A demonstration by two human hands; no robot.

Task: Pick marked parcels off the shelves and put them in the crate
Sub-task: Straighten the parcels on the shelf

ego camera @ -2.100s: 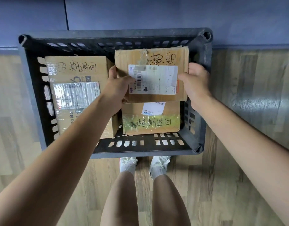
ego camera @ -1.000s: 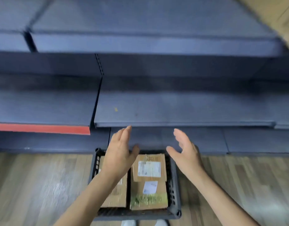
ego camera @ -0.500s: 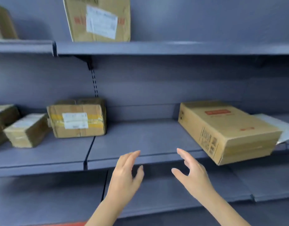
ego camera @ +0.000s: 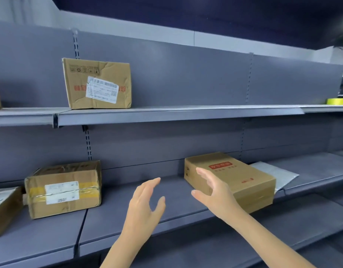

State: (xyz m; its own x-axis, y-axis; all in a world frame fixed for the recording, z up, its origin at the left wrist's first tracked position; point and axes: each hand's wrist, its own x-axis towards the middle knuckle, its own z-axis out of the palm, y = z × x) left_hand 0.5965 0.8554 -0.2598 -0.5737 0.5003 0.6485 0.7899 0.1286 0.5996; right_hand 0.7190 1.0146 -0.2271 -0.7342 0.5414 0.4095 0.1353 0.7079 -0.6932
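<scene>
Parcels: none held | left hand, right hand empty, fingers spread | check boxes for handwritten mark first; flat box seemingly unmarked

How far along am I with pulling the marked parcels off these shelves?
Done: unclear from here, the crate is out of view. In hand: nothing; your left hand and right hand are both open and empty, raised before the middle shelf. Left: the flat box with the red label, the yellow-taped box and the dented box above need checking; no handwritten marks show.
</scene>
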